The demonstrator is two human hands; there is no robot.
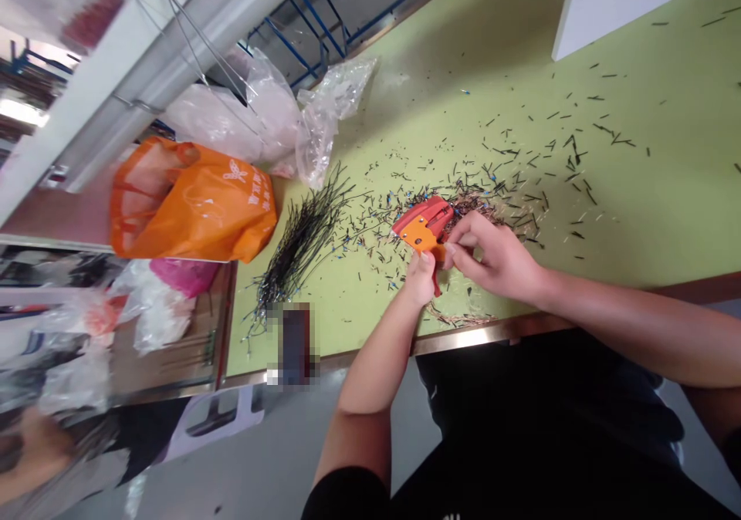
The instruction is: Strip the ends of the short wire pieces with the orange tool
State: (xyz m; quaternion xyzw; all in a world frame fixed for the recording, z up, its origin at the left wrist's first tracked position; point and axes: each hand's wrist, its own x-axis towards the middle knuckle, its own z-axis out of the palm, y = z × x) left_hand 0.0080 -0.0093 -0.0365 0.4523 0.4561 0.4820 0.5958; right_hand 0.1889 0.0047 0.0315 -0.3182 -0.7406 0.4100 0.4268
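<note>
Left hand (421, 279) wrapped round handle of red-orange hand tool (425, 225), above bench (654, 211) near its near edge, probably for steadiness. Right hand (495, 256) just right, fingers bent inward; can't tell if pinching anything. Wire bundle (298, 242) left, likely for easy reach; black clippings (572, 150) scattered right.

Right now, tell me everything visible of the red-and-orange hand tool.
The hand tool has a red upper body, an orange side plate with dark round spots, and a red tip projecting below. It looks plastic. The left hand grips it, tilted, over the green table strewn with black clippings; the right hand is close beside it, contact unclear.
</note>
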